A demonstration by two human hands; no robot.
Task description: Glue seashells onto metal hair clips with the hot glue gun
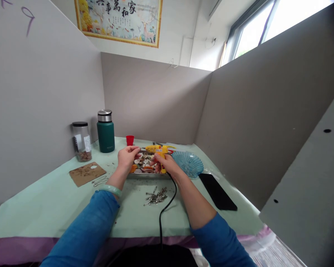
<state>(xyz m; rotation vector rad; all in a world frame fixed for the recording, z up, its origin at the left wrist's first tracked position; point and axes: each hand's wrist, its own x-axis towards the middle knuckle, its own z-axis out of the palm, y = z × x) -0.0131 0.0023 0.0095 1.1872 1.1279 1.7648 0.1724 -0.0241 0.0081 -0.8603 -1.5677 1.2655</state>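
Observation:
My right hand (164, 161) is closed round the handle of a yellow hot glue gun (159, 149), whose nozzle points left; its black cord (167, 205) trails toward me. My left hand (127, 156) is pinched on something small I cannot make out, held just left of the gun's tip. Both hands hover over a metal tray (144, 173) filled with shells and small coloured pieces. A pile of small metal clips (156, 196) lies on the green table cover in front of the tray.
A blue shell-shaped glass dish (189, 163) sits right of the tray, a black phone (217, 191) nearer me. At the left stand a green thermos (105, 131), a glass jar (81, 141), a brown card (87, 173) and a red cup (130, 140). Grey partitions wall the desk.

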